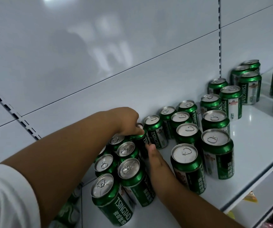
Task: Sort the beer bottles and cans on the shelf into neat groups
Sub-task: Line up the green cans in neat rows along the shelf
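About twenty-two green cans stand upright on the glossy white shelf (256,145), no bottles among them: a tight cluster of seven at the left, nine loosely spaced in the middle, and six further right. Each is a smooth metal cylinder with a dull silver lid and pull tab. The left hand (129,122) grips the rim of one can (140,137) from above, against the back panel. The right hand (155,155), fingers straight, presses flat against the cluster's side.

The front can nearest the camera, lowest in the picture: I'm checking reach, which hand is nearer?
Right. The right hand lies flat just beyond the front can; the left hand grips a can top farther back.
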Motion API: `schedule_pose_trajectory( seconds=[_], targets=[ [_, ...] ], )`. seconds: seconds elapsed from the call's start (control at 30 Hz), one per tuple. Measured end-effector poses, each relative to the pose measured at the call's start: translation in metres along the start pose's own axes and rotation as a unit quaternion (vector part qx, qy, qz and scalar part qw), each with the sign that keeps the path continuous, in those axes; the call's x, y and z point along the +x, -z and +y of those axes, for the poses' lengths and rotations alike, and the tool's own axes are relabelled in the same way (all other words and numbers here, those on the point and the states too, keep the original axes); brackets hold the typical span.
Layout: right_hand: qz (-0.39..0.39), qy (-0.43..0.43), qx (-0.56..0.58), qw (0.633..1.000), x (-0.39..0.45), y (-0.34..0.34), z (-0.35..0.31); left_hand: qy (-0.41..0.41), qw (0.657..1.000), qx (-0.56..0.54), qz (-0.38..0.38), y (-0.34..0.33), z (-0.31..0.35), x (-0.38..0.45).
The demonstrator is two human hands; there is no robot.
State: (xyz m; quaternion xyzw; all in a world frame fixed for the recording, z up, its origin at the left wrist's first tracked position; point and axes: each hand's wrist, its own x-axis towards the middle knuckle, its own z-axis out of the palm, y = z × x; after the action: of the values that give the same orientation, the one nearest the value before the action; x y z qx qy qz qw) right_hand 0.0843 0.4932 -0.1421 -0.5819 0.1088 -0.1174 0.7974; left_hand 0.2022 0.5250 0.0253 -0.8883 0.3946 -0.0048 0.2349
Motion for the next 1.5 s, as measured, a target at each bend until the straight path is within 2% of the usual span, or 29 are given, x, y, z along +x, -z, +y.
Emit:
schedule_pose_trajectory(
  seconds=[0.2,0.37,0.43,0.5,0.57,0.7,1.0,1.3,1.5],
  targets=[
    [-0.030,-0.044,0.009,0.999,0.011,-0.003,0.009,0.018,0.999,0.042,0.008,-0.012,0.004,0.005],
    [-0.007,-0.012,-0.019,1.000,0.000,-0.003,0.000,0.024,0.995,0.086,0.043,-0.006,0.007,-0.001],
    [0.008,0.016,-0.046,0.999,-0.006,-0.003,-0.005,0.005,0.994,0.072,0.084,0.000,0.010,0.001],
    [0.021,0.029,-0.074,0.997,-0.009,-0.002,-0.005,-0.016,0.995,0.014,0.093,0.003,0.014,0.006],
    [0.026,0.025,-0.087,0.996,-0.009,-0.002,-0.005,-0.043,0.996,-0.028,0.072,0.004,0.019,0.016],
    [0.045,0.015,-0.130,0.990,-0.011,0.003,-0.004,-0.080,0.995,-0.046,0.037,0.002,0.031,0.031],
    [0.078,0.066,-0.206,0.973,-0.032,0.004,-0.014,-0.053,0.995,-0.058,0.065,0.030,0.047,0.018],
    [0.082,0.107,-0.191,0.972,-0.063,-0.009,-0.022,-0.024,0.998,-0.021,0.053,0.029,0.041,-0.011],
    [0.080,0.078,-0.168,0.979,-0.072,-0.016,-0.016,-0.029,0.999,-0.031,0.027,0.014,0.038,-0.027]
  ],
)
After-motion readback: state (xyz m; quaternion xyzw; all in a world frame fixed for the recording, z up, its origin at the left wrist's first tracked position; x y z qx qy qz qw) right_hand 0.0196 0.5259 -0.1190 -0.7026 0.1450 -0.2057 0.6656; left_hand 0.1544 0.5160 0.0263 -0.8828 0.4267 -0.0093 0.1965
